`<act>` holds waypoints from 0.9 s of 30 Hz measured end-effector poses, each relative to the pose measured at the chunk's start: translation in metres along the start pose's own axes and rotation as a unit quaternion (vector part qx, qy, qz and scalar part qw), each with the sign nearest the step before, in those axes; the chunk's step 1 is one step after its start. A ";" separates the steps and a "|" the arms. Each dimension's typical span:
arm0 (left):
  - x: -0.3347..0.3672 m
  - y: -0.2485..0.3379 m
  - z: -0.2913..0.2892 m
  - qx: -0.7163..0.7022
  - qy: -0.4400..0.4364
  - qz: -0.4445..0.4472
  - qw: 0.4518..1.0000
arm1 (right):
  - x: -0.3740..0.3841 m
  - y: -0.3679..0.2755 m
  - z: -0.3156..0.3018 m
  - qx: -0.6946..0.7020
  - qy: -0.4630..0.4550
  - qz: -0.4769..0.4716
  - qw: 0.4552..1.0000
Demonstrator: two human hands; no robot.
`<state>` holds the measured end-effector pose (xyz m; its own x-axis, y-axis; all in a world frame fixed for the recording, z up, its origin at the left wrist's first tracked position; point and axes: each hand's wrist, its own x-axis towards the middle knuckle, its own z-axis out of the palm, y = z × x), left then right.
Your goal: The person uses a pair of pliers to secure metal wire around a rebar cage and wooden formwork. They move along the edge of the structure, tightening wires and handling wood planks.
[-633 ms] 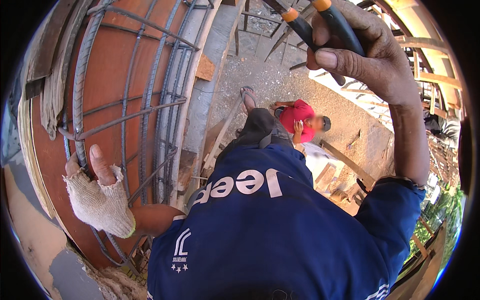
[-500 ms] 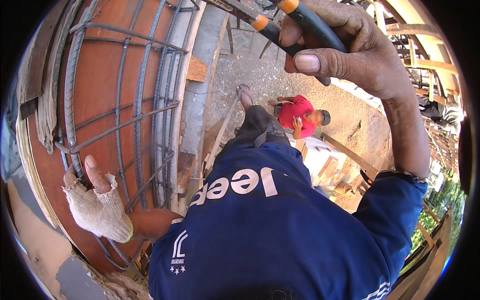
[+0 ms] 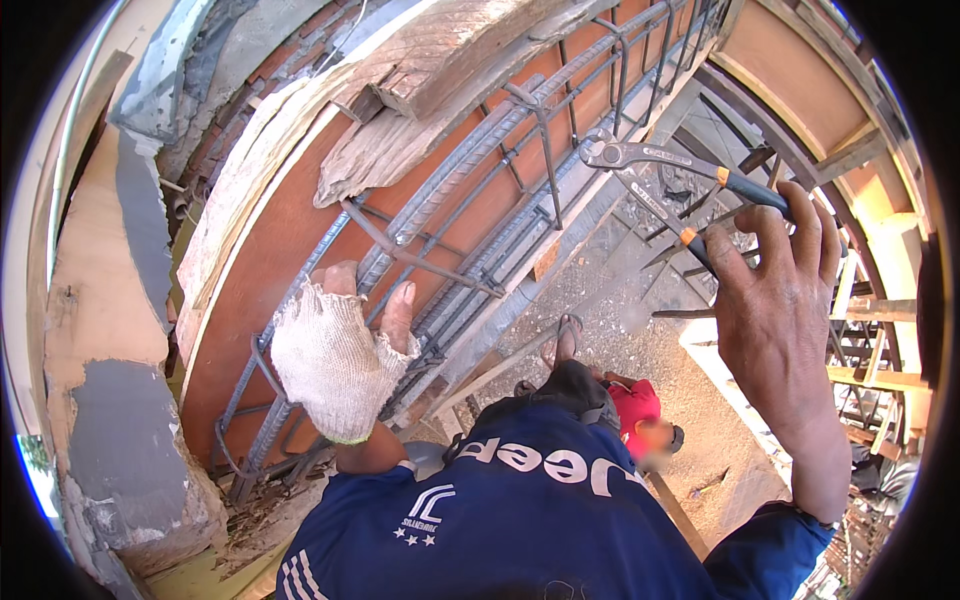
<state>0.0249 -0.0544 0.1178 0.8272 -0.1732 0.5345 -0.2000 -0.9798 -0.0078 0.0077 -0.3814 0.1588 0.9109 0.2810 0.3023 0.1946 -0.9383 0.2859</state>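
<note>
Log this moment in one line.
left hand: gloved, around ribbed rebar | right hand: holding end-cutting pincers, handles spread | below: person in red shirt

Hands: two, one left (image 3: 335, 355), one right (image 3: 775, 325). Glove (image 3: 330, 385): one, on the left. Pliers (image 3: 680, 160): one pair at the right fingers, with two handles (image 3: 755, 190) and two orange bands (image 3: 722, 176). Steel bars (image 3: 455, 180) about the left hand: several, overlapping, count uncertain. Below left hand: three shirt stars (image 3: 413, 538), three sleeve stripes (image 3: 300, 578). Co-workers: one person in red (image 3: 633, 405), between the hands.
</note>
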 end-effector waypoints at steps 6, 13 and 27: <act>-0.001 0.000 0.003 -0.011 0.025 0.004 1.000 | 0.029 -0.014 -0.001 -0.087 0.056 -0.030 0.994; 0.002 0.003 -0.001 -0.046 -0.013 -0.037 0.998 | 0.044 -0.019 -0.017 -0.126 0.025 -0.038 0.991; 0.001 0.001 -0.002 -0.016 -0.089 -0.075 0.993 | 0.058 -0.034 -0.050 -0.207 -0.073 -0.067 0.973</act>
<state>0.0244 -0.0553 0.1199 0.9279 -0.0428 0.3704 -0.0817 -0.9926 0.0899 0.0355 -0.3229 0.2123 0.9353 0.3353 0.1133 0.1794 -0.7250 0.6650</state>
